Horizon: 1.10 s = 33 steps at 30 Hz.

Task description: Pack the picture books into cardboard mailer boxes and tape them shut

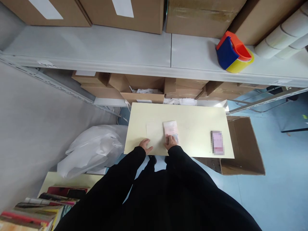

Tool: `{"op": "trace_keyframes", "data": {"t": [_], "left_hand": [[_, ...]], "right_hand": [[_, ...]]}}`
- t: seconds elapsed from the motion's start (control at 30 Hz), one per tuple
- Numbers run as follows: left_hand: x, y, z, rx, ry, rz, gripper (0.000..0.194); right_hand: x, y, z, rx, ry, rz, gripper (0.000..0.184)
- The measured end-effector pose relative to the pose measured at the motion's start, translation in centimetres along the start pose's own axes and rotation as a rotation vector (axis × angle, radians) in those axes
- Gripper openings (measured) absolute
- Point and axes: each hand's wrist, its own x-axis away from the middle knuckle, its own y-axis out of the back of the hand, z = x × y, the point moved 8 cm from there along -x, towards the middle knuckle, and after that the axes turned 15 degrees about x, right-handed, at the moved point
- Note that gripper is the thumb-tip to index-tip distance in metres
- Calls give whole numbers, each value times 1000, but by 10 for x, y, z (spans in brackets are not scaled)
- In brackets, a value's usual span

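Observation:
On the pale yellow tabletop (pixel 194 128), a flat pinkish-white packet (pixel 170 127) with faint stripes lies in front of me. My right hand (pixel 171 142) is at the packet's near end, its fingers bent and closed on it; the hand covers that end. To the left, a thin pale sheet (pixel 154 129), almost the colour of the table, lies flat. My left hand (pixel 145 146) rests near the sheet's lower left corner, fingers spread and holding nothing.
A pixelated pink-purple object (pixel 217 143) lies at the table's right. An open cardboard box (pixel 245 147) stands beyond that edge. White plastic bag (pixel 96 147) and books (pixel 48 205) are at left. Above the table's far side runs a grey shelf (pixel 108 45) with boxes and a red-blue-yellow container (pixel 233 53).

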Motion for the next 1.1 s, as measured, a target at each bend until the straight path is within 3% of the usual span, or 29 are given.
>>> {"op": "trace_keyframes", "data": {"t": [0.1, 0.17, 0.3, 0.43, 0.7, 0.8, 0.93, 1.1], "left_hand": [[-3, 3, 1, 20, 9, 3, 44], [-5, 6, 2, 76, 30, -40, 44], [-7, 0, 16, 359, 237, -102, 53], [-8, -10, 24, 551, 395, -114, 60], [-7, 1, 24, 644, 520, -89, 55], [-2, 3, 23, 690, 521, -77, 49], [2, 2, 20, 770, 486, -63, 43], [6, -11, 5, 1049, 403, 61, 60]], "right_hand": [[-1, 6, -17, -46, -10, -27, 33], [0, 16, -42, -40, -151, -101, 33], [6, 22, -78, -27, -401, -134, 57], [9, 17, -69, -44, -415, -107, 64], [7, 31, -61, -208, -401, -108, 40], [7, 40, -48, -219, -365, -124, 36], [13, 46, -5, -187, -231, -188, 38], [19, 29, 50, -190, -88, -206, 39]]}}
